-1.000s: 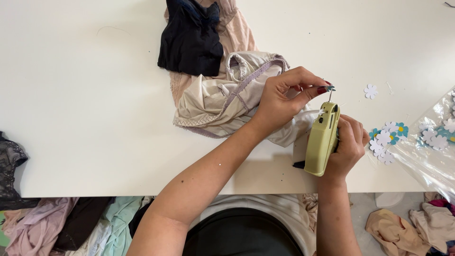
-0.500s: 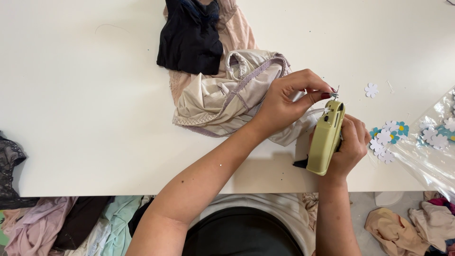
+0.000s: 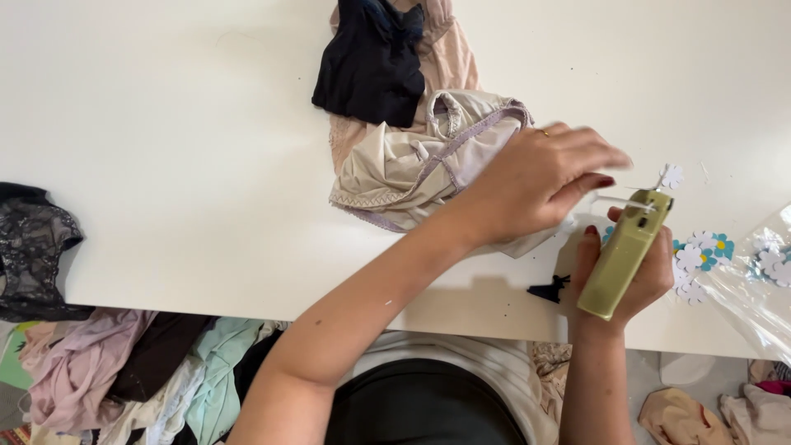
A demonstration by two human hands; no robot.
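Observation:
My right hand (image 3: 638,276) grips an olive-green tagging gun (image 3: 622,255), tilted with its tip pointing up and to the right. My left hand (image 3: 535,185) reaches across from the left. It lies over the edge of a crumpled beige garment with lilac trim (image 3: 404,169). Its blurred fingertips pinch a thin white strip (image 3: 622,199) at the gun's tip. A small white paper flower (image 3: 672,175) lies just beyond the tip. All of this is on a white table (image 3: 181,148).
A dark garment (image 3: 371,66) lies on a pink one at the table's far side. Several white and teal paper flowers (image 3: 700,251) and a clear plastic bag (image 3: 762,280) are at the right. A small dark scrap (image 3: 550,288) lies near the front edge. Black lace (image 3: 29,247) hangs at the left, with clothes piled below.
The tagging gun has tipped over to the right and dropped a little. My left hand's fingers have stretched out toward its tip and are blurred with motion.

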